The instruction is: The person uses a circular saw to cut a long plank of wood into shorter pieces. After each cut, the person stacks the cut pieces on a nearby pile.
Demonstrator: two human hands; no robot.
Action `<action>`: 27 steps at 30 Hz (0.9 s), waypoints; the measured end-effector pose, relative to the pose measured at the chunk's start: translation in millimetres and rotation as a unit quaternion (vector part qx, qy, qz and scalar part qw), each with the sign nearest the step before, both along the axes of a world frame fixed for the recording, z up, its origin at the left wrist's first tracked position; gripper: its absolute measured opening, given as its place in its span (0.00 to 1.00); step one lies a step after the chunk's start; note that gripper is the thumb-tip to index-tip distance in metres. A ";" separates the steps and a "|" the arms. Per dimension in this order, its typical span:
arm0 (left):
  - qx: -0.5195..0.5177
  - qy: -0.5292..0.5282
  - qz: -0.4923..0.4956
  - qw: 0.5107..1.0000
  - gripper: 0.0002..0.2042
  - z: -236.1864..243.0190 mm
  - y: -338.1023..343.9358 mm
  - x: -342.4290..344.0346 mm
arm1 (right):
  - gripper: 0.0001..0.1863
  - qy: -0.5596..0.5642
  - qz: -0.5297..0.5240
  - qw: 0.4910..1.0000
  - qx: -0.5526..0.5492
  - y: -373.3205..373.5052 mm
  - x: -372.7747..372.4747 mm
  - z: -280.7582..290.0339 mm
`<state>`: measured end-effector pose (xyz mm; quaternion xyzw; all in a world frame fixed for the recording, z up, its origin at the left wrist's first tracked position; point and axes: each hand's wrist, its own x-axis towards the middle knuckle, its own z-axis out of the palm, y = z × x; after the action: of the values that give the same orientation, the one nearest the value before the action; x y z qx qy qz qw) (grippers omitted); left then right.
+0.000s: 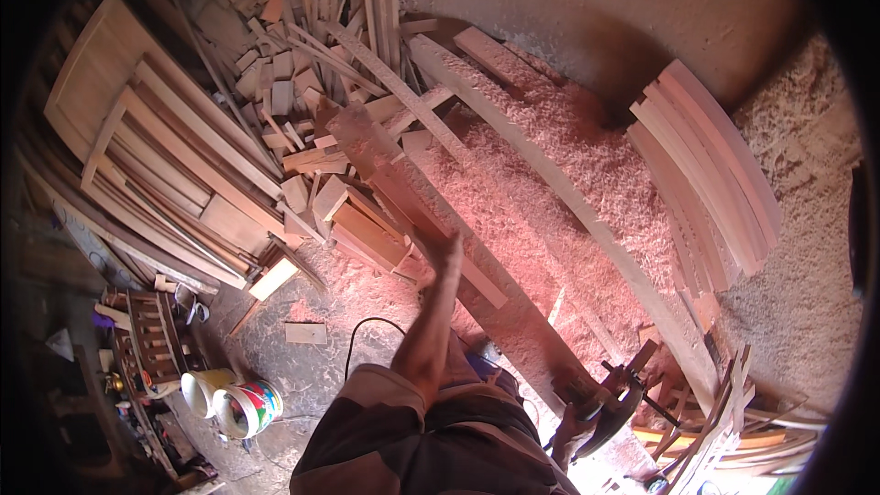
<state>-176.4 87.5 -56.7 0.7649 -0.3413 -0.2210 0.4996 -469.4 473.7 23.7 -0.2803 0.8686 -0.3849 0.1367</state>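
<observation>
My left hand [442, 252] reaches forward over a narrow wooden board [481, 282] that lies along a long thick plank [530, 335]. It seems to touch the board's near edge, but its fingers are too dim and small to make out. At the lower right, my right hand [566, 435] is wrapped round a dark hand-held power tool [600, 408] at the plank's near end. The tool's exact kind is hard to tell, and its underside is hidden. A black cord [353, 341] loops beside my left leg.
Pink-lit wood shavings [587, 165] cover the floor beyond the plank, with a second long beam [587, 211] across them. Stacked boards [706, 174] stand right. Offcuts [275, 73] heap at the back left, near leaning door panels [156, 128]. Two buckets [249, 408] stand lower left.
</observation>
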 end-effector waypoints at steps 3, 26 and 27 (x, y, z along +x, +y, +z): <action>-0.004 0.023 0.001 1.000 0.46 -23.9 10.6 -10.5 | 0.36 -0.004 0.003 1.000 -0.008 -0.7 -0.9 -2.1; 0.050 0.032 -0.030 0.998 0.46 -28.6 -60.0 50.9 | 0.43 0.015 0.059 0.998 -0.031 15.4 -24.5 -32.5; 0.044 0.041 -0.033 0.998 0.46 -24.0 -60.1 50.9 | 0.44 0.043 0.084 0.995 -0.013 17.5 -26.6 -31.0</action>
<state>-125.5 27.4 -80.8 0.7647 -0.3355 -0.2835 0.4714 -495.9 491.2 -7.3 -0.3700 0.8421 -0.3710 0.1278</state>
